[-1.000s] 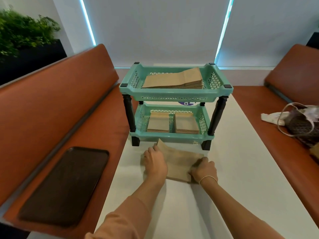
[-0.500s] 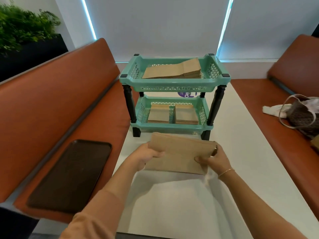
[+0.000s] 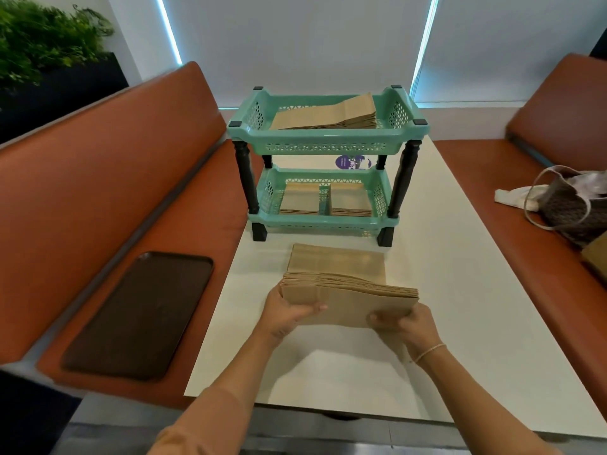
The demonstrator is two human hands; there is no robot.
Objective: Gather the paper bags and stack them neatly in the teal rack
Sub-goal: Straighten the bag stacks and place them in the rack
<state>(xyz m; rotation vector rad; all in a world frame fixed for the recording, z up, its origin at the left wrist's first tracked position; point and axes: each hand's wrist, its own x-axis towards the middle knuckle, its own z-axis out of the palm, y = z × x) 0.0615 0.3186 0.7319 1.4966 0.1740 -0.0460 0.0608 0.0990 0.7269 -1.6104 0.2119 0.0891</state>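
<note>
A bundle of flat brown paper bags [image 3: 348, 295] is held on edge above the white table [image 3: 460, 290], its top edges fanned toward me. My left hand [image 3: 285, 311] grips its left end and my right hand [image 3: 405, 325] its right end. Another flat paper bag [image 3: 338, 259] lies on the table just behind the bundle. The teal rack [image 3: 325, 147] with two tiers stands farther back. Its top tier holds a slanted stack of bags [image 3: 328, 113]; its lower tier holds two small stacks side by side [image 3: 325, 200].
Orange bench seats run along both sides of the table. A dark brown tray [image 3: 138, 313] lies on the left bench. A woven handbag [image 3: 574, 205] and a white cloth sit on the right bench. A plant stands far left.
Both hands lifted the bundle off the table and tipped it upright on its edge, drawing it nearer to me. One flat bag now shows on the table behind it.
</note>
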